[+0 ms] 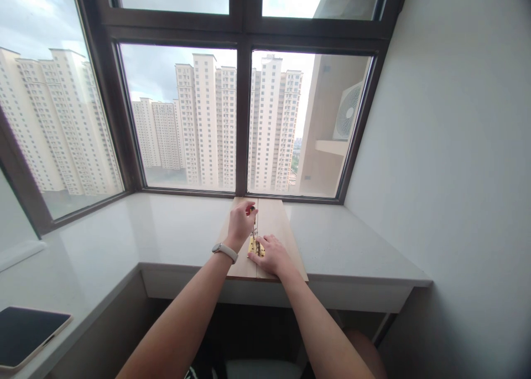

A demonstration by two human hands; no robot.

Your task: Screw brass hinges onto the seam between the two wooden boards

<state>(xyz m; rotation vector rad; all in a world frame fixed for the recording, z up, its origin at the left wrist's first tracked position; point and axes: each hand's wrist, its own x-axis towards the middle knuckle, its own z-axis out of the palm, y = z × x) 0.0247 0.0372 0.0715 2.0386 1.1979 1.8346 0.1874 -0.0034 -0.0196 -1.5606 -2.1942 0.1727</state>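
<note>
On a pale wooden board, my left hand is closed around the dark top of a small screwdriver. Its thin shaft points straight down. Below the tip lies a small yellow, brass-coloured piece with dark parts on it; its exact kind is too small to make out. My right hand grips this piece from the right, thumb at its near edge and fingers at its far side. The fingers hide part of it. Whether the tip touches the piece, I cannot tell.
The board rests on a white sill counter, its near end at the counter's front edge. At the lower left lies a tablet-like device with a dark screen. Dark-framed windows rise behind, and a white wall stands at the right.
</note>
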